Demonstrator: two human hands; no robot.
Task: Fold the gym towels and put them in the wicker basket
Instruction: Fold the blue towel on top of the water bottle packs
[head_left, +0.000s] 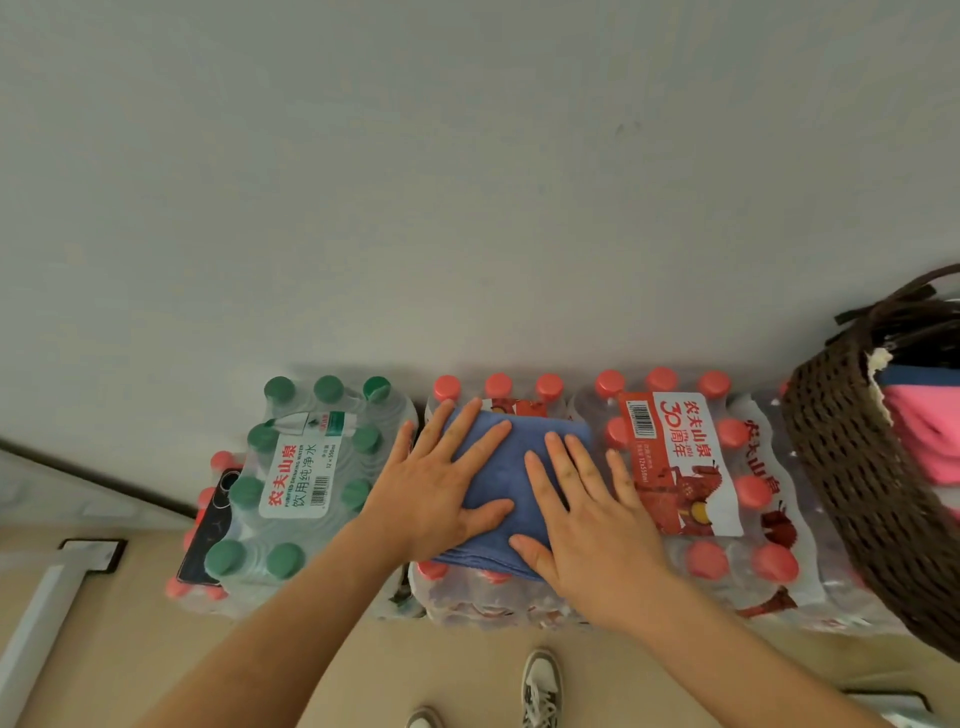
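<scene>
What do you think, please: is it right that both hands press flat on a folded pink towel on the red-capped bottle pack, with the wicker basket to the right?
Not quite: the head view shows the towel is blue, not pink. The left hand and right hand do press flat on it on the red-capped bottle pack, with the wicker basket to the right.

Soft, even light here, barely any shadow, whole view slightly blurred, edges bowing, the basket (841, 467) stretched at right.
</scene>
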